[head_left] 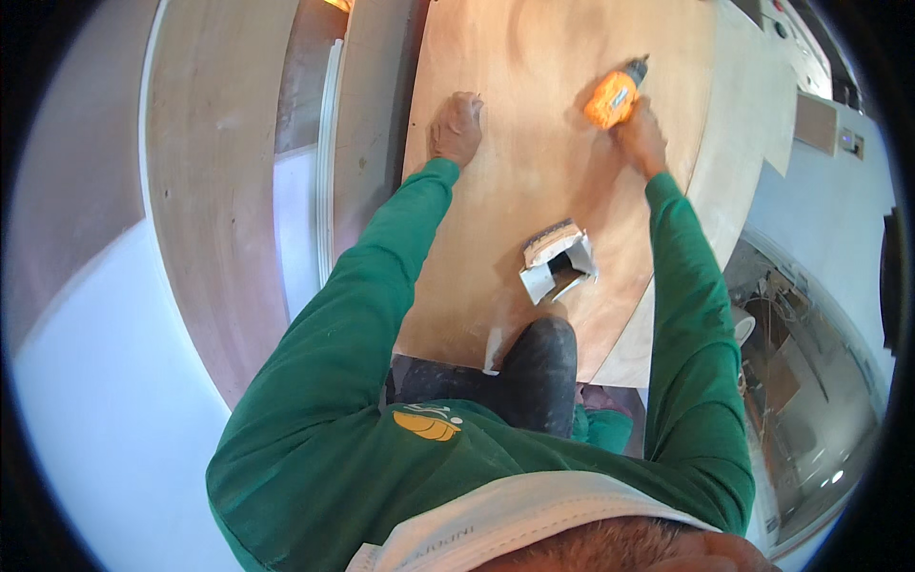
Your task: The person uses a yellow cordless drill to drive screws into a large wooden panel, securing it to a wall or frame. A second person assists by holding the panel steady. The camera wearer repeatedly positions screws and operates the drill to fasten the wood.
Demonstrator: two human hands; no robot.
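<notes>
My right hand [642, 141] is wrapped round the grip of an orange cordless drill [610, 100]. The drill's dark chuck and bit point away from me, toward the upper right. My left hand [457, 130] rests near the left edge of a large plywood sheet [519, 172], its fingers curled together. Whatever those fingers may hold is too small or hidden to make out. An opened small cardboard box [559, 261] lies on the plywood between my forearms, its flaps up and its inside dark.
My knee [539, 348] presses on the sheet's near end, below the box. Tall wooden panels [214, 191] and a white strip [329, 162] stand on the left. Another pale board [739, 124] lies along the right side. Beyond it, loose clutter [801, 372] covers a lower area.
</notes>
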